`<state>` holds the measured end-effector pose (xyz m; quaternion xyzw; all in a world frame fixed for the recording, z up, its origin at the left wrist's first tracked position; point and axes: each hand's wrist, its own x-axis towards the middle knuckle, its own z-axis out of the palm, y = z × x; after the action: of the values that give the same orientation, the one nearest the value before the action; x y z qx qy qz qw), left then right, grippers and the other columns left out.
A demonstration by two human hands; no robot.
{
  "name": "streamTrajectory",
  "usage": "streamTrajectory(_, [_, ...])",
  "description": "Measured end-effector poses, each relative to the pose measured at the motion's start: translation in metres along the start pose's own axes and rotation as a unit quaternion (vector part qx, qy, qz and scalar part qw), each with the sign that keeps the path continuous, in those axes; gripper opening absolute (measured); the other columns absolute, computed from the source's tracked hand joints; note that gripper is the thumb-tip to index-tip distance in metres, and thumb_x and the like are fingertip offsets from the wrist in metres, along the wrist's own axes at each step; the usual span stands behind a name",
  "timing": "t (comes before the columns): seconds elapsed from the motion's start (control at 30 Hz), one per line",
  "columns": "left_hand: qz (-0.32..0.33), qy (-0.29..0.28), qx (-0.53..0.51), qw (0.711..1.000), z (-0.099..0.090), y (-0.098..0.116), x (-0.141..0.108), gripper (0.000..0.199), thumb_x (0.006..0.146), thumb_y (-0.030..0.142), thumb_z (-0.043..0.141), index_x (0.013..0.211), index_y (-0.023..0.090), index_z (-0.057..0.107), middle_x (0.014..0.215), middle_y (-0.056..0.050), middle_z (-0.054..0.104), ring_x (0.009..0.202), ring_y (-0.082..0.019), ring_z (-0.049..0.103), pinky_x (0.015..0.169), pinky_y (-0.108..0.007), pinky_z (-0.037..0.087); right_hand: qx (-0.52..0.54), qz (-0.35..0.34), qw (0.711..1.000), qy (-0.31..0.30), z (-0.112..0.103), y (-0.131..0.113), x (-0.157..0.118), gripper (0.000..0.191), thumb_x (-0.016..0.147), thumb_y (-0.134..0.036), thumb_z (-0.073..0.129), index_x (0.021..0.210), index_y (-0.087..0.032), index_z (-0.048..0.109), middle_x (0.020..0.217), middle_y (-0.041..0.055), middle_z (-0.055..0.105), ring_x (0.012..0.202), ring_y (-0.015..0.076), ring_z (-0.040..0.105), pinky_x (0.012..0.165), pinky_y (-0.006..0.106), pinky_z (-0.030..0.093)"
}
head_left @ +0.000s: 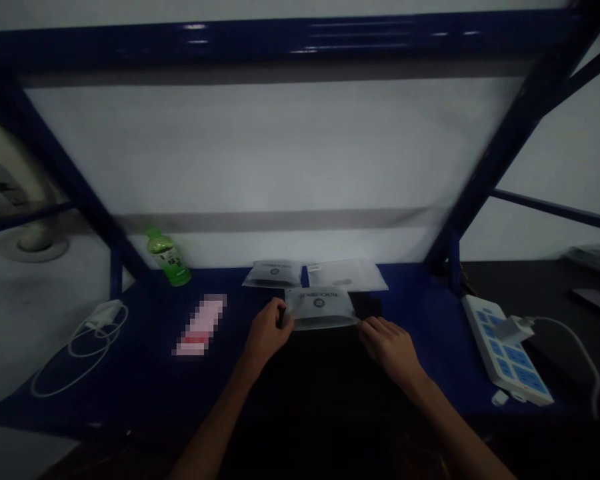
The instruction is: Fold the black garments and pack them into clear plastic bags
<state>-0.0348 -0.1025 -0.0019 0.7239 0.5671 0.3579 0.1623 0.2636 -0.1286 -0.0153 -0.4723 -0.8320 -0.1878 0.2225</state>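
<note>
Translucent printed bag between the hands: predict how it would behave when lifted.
The translucent printed bag probably flexes at its edges, which look thin. Its fuller middle may keep some shape. Its smooth-looking surface might be slippery.

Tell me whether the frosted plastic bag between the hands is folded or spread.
Spread: the frosted plastic bag stretches between the left hand and the right hand, its round logo showing whole, with no fold across it.
</note>
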Motion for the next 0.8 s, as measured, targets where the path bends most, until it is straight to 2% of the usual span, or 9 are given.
streamTrajectory(0.07, [0.065,0.019,0.083,0.994,0.005,0.019,-0.005,0.033,0.086,0.035,0.057,0.117,0.022,0.056,0.106,-0.009,0.062,0.1,-0.026,0.06,0.085,-0.04,0.049,0.005,0.003,1.0,-0.002,-0.002,-0.004,-0.001,0.02,0.098,-0.018,0.046,0.092,-0.02,0.065,0.08,0.0028,0.065,0.071,0.0154,0.055,0.063,0.029,0.032])
streamTrajectory(0.1, [0.099,0.01,0.105,0.99,0.01,0.027,-0.006,0.041,0.086,0.035,0.058,0.126,0.024,0.054,0.122,-0.011,0.058,0.113,-0.029,0.055,0.094,-0.043,0.046,0.009,0.002,1.0,-0.005,-0.003,-0.005,-0.002,0.02,0.098,-0.018,0.046,0.095,-0.02,0.065,0.081,0.0031,0.066,0.072,0.0158,0.056,0.063,0.029,0.033])
streamTrajectory(0.2, [0.157,-0.044,0.154,0.975,0.031,0.045,-0.005,0.064,0.083,0.025,0.06,0.144,0.029,0.041,0.153,-0.009,0.036,0.14,-0.034,0.033,0.112,-0.053,0.031,0.033,0.011,0.999,-0.013,-0.003,-0.011,-0.005,0.022,0.099,-0.019,0.045,0.105,-0.021,0.066,0.089,0.004,0.069,0.077,0.017,0.059,0.066,0.029,0.038])
streamTrajectory(0.27, [0.153,-0.065,0.184,0.969,0.047,0.048,0.0,0.072,0.082,0.017,0.059,0.148,0.031,0.036,0.158,-0.007,0.028,0.144,-0.036,0.024,0.114,-0.057,0.025,0.061,0.039,0.997,-0.019,0.0,-0.014,-0.007,0.025,0.1,-0.022,0.044,0.116,-0.022,0.063,0.1,0.0053,0.071,0.085,0.0184,0.062,0.072,0.03,0.044])
streamTrajectory(0.4, [0.138,-0.07,0.226,0.962,0.061,0.045,0.006,0.065,0.086,0.007,0.05,0.145,0.033,0.042,0.155,-0.006,0.037,0.143,-0.036,0.029,0.112,-0.057,0.03,0.09,0.1,0.99,-0.038,0.013,-0.015,-0.012,0.047,0.098,-0.027,0.045,0.145,-0.02,0.042,0.136,0.0098,0.059,0.117,0.025,0.058,0.095,0.038,0.047])
streamTrajectory(0.5, [0.148,-0.051,0.232,0.96,0.048,0.047,0.009,0.059,0.09,0.006,0.044,0.143,0.033,0.046,0.15,-0.006,0.044,0.138,-0.032,0.038,0.109,-0.052,0.037,0.095,0.106,0.988,-0.059,0.023,-0.013,-0.014,0.051,0.097,-0.027,0.044,0.147,-0.021,0.04,0.148,0.0095,0.047,0.129,0.0264,0.05,0.103,0.043,0.046])
streamTrajectory(0.63, [0.162,0.048,0.222,0.96,0.012,0.05,0.033,0.055,0.096,0.008,0.037,0.145,0.032,0.043,0.149,-0.004,0.045,0.137,-0.024,0.041,0.111,-0.044,0.038,0.101,0.104,0.987,-0.072,0.027,-0.011,-0.015,0.045,0.097,-0.027,0.042,0.14,-0.017,0.05,0.148,0.0107,0.048,0.129,0.0265,0.051,0.104,0.043,0.046])
streamTrajectory(0.7, [0.16,0.096,0.233,0.954,-0.006,0.042,0.056,0.053,0.098,0.011,0.036,0.146,0.032,0.041,0.151,-0.004,0.042,0.139,-0.025,0.037,0.112,-0.045,0.036,0.101,0.106,0.987,-0.073,0.026,-0.012,-0.015,0.042,0.097,-0.027,0.043,0.136,-0.017,0.055,0.146,0.0116,0.049,0.128,0.0274,0.053,0.104,0.044,0.046])
streamTrajectory(0.8, [0.158,0.09,0.269,0.946,-0.021,0.014,0.094,0.055,0.097,0.011,0.036,0.147,0.034,0.04,0.154,-0.002,0.038,0.143,-0.028,0.031,0.113,-0.05,0.032,0.101,0.106,0.986,-0.077,0.024,-0.012,-0.014,0.04,0.096,-0.027,0.045,0.133,-0.018,0.058,0.145,0.0118,0.051,0.126,0.0278,0.054,0.102,0.044,0.047])
